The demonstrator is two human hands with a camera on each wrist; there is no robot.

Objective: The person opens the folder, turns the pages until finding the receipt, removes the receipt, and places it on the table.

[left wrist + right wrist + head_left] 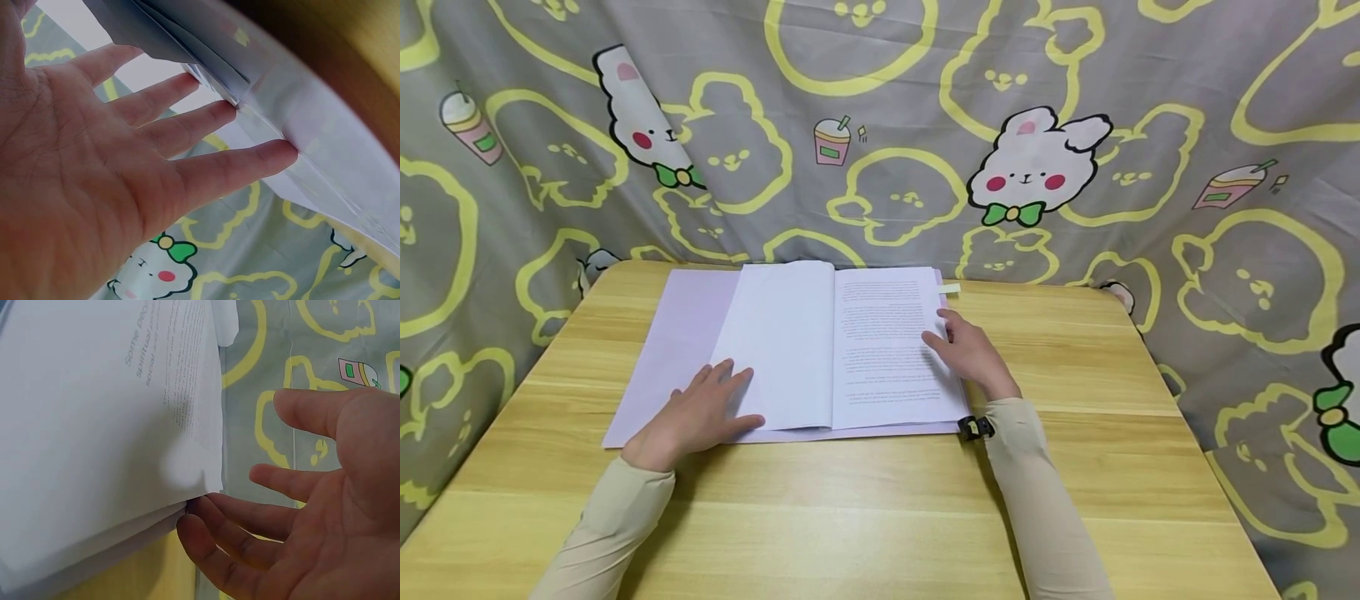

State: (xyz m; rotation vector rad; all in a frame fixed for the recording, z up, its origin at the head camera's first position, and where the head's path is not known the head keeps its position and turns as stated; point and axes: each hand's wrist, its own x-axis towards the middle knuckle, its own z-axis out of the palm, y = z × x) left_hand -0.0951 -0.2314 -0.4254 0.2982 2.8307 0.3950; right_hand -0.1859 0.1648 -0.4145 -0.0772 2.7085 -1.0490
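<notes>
An open lavender folder lies on the table with white sheets spread in it. Its left sheet looks blank, while the right sheet carries lines of small print. My left hand rests on the lower left of the folder and blank sheet, fingers spread; the left wrist view shows its fingertips against the folder's surface. At the right edge of the printed sheet is my right hand, thumb and forefinger apart. Its lower fingers are right at the stacked pages' edge in the right wrist view.
A pale tab sticks out from the pages at the upper right. The wooden table runs back to a grey curtain with cartoon animals, which also hangs along both sides. A small black device sits at the right wrist.
</notes>
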